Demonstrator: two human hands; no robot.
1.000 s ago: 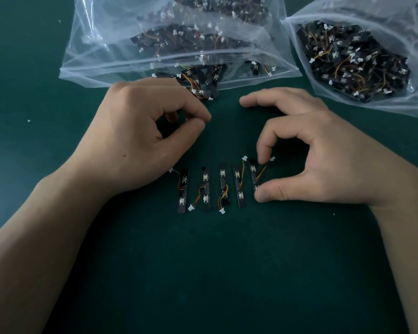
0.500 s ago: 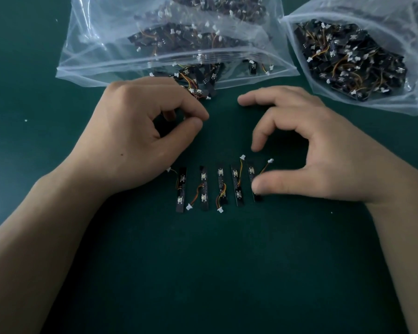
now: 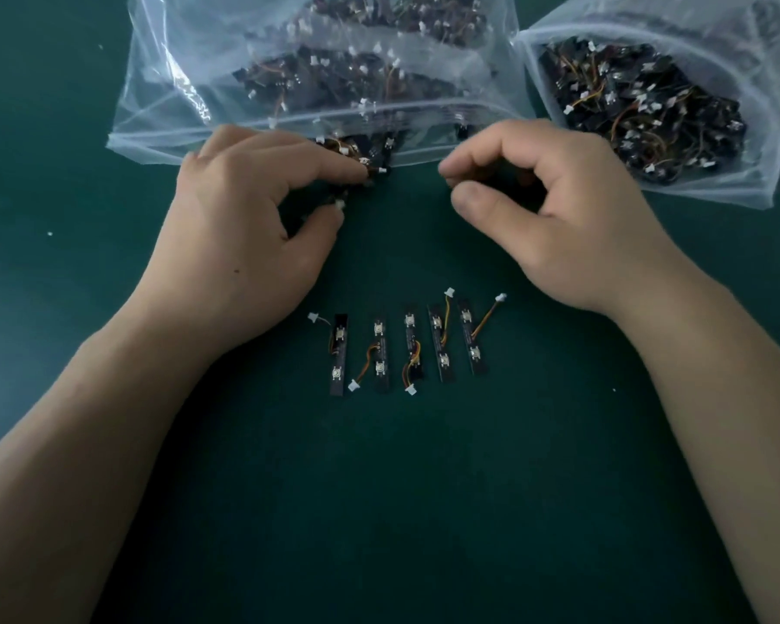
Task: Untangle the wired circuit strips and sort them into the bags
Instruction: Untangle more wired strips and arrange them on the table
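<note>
Several wired circuit strips [image 3: 413,349] lie side by side in a row on the green table, each black with a short orange wire and a white plug. A tangled clump of strips [image 3: 370,162] spills from the mouth of the left clear bag [image 3: 176,83]. My left hand [image 3: 244,231] reaches into the clump and pinches it between fingertips and thumb, a white plug showing at the thumb. My right hand [image 3: 550,209] hovers to the right of the clump, fingers curled with the thumb near the index tip, and nothing shows in it. The right clear bag [image 3: 771,182] holds many strips.
Both bags lie at the far edge of the dark green table [image 3: 401,511], their mouths facing me. My forearms come in from the lower left and lower right, flanking the row of strips.
My right hand let go of the rightmost strip in the row and rose toward the bag mouth, curling up. My left hand moved forward onto the tangled clump.
</note>
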